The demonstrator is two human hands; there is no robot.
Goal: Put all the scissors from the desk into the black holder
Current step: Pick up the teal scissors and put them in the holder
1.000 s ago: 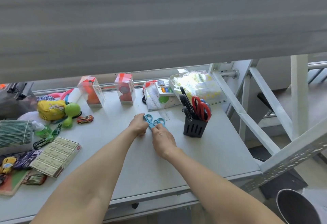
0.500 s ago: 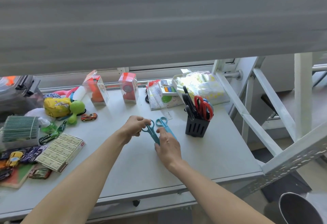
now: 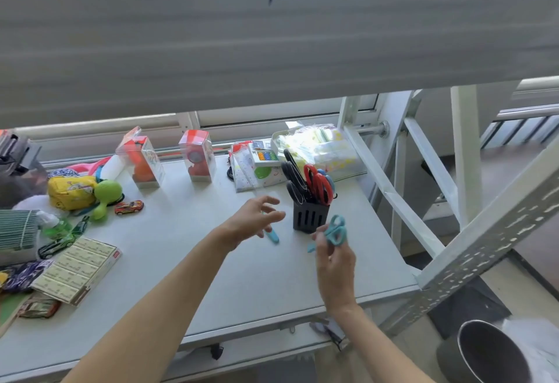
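Now right hand grips teal scissors; labels prob. unreadable.

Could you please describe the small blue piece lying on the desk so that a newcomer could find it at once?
Start at the black holder full of scissors on the grey desk. Just left of it, under the fingers of the open left hand, lies a short blue piece, possibly a blade cover. Unlike the blue scissors gripped in the right hand, it has no handle loops.
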